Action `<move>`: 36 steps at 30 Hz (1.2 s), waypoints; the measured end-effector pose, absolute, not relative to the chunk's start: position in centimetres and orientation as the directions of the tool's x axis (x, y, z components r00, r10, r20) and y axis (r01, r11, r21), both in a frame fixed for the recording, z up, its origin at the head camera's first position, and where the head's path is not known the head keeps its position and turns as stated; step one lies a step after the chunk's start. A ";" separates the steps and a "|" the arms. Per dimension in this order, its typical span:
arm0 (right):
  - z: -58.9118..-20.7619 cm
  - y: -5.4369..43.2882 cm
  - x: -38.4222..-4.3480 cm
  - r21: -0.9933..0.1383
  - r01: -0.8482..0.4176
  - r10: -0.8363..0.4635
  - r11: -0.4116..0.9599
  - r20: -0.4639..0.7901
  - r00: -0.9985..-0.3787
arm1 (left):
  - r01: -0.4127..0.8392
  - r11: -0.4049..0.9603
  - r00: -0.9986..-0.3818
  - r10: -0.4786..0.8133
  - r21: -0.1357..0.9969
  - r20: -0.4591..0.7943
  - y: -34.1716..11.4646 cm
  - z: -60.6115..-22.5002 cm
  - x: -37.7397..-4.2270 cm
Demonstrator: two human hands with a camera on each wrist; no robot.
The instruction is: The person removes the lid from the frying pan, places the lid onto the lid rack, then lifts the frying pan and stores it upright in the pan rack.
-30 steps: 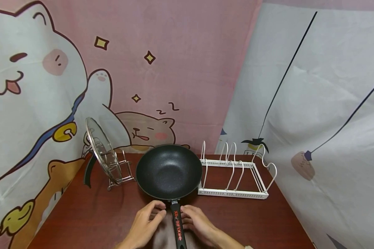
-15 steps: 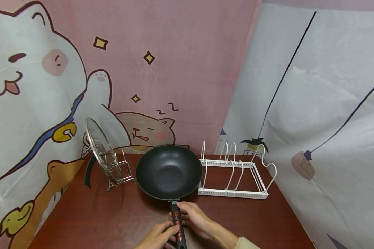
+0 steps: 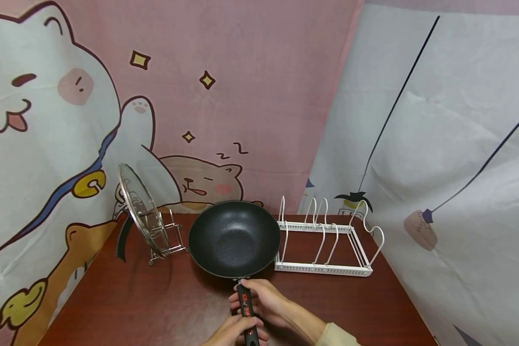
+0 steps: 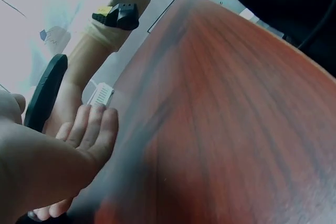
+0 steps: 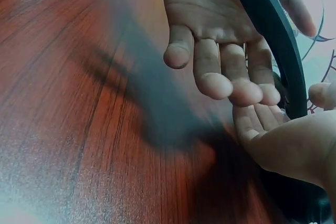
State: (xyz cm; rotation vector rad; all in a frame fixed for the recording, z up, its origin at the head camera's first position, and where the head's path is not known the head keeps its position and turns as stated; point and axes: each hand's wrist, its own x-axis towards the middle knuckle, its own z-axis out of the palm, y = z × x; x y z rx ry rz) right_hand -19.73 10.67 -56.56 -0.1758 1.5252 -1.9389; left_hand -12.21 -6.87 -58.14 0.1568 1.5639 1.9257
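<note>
A black wok (image 3: pixel 235 240) stands in the middle of the table in the head view, its long handle (image 3: pixel 245 300) with red lettering directed toward me. Close to the bowl, my right hand (image 3: pixel 268 300) holds the handle, thumb along the top and fingers beneath. Lower down, my left hand (image 3: pixel 233 330) has its thumb across the handle, with fingertips showing on the far side. In the right wrist view the dark handle (image 5: pixel 275 40) passes between the left thumb and its loosely curled fingers (image 5: pixel 212 80). The wok's underside is mostly hidden.
A white rack (image 3: pixel 324 269) with upright wire loops stands right beside the wok. To the left, a glass lid (image 3: pixel 142 211) leans in a small metal stand (image 3: pixel 173 247). The brown table (image 3: pixel 155 307) meets printed curtains (image 3: pixel 264 96) behind.
My left hand has come down from beside the handle's top to its lower part and taken hold. My right hand has closed in from the right onto the handle. The wok stays put.
</note>
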 end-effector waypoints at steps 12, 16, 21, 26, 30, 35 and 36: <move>-56.9 9.9 -20.2 -0.890 0.444 -0.637 -0.109 -0.280 -0.718 | -0.574 -0.341 -0.655 0.737 0.745 -0.167 -6.2 -68.6 -15.5; -57.0 9.6 -20.3 -0.887 0.451 -0.654 -0.100 -0.283 -0.702 | -0.560 -0.431 -0.683 0.723 0.707 -0.101 -5.7 -67.2 -14.4; -57.0 9.4 -20.5 -0.881 0.463 -0.674 -0.096 -0.285 -0.681 | -0.559 -0.471 -0.678 0.733 0.683 -0.049 -5.7 -67.0 -14.2; -56.8 9.2 -20.7 -0.866 0.490 -0.680 -0.098 -0.301 -0.668 | -0.704 -0.436 -0.591 0.798 0.561 -0.121 -6.0 -68.9 -15.4; -56.7 9.1 -20.9 -0.861 0.501 -0.667 -0.091 -0.321 -0.673 | -0.705 -0.422 -0.574 0.811 0.570 -0.109 -5.9 -68.8 -15.4; -56.7 8.9 -20.9 -0.857 0.507 -0.642 -0.095 -0.337 -0.689 | -0.700 -0.447 -0.577 0.814 0.557 -0.072 -5.7 -68.2 -15.1; -56.7 8.9 -20.9 -0.854 0.511 -0.638 -0.097 -0.341 -0.690 | -0.709 -0.452 -0.571 0.819 0.541 -0.064 -5.7 -68.0 -15.0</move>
